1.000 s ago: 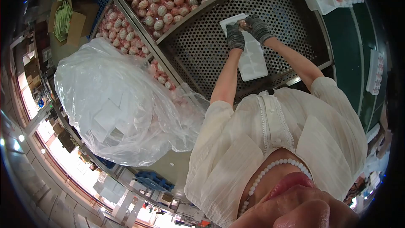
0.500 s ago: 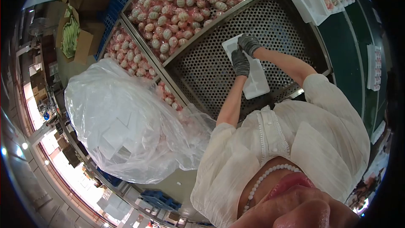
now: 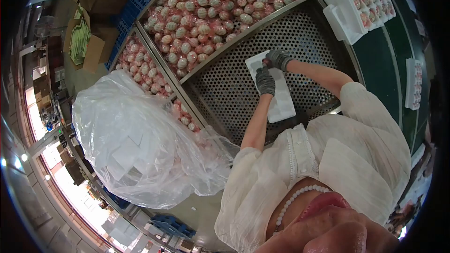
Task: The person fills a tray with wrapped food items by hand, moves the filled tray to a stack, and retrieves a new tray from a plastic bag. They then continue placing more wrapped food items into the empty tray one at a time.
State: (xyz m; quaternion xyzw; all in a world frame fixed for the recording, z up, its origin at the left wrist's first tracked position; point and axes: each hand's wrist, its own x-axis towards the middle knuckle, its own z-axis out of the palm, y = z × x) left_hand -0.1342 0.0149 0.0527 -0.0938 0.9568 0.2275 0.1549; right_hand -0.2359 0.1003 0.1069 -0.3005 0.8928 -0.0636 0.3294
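Observation:
A white foam tray [image 3: 283, 103] lies on the perforated metal table [image 3: 225, 84]. Both my hands wear grey gloves. My left hand [image 3: 265, 80] rests on the middle of the tray with its fingers curled; I cannot see whether it holds anything. My right hand [image 3: 280, 58] is at the tray's far end, its fingers closed around a small pinkish wrapped egg [image 3: 266, 61]. The tray's near compartments look bare.
Bins of pink-wrapped eggs [image 3: 206, 14] border the table's far side and continue at the left [image 3: 140, 63]. A big clear plastic bag of white trays [image 3: 136, 145] bulges at the left. Filled trays [image 3: 368, 7] sit on a green belt [image 3: 389, 65] at the right. Cardboard boxes [image 3: 93, 0] stand beyond.
Both hands were cupped together at the tray's far end; my left hand has since drawn back onto the tray's middle. The right hand stays at the far end.

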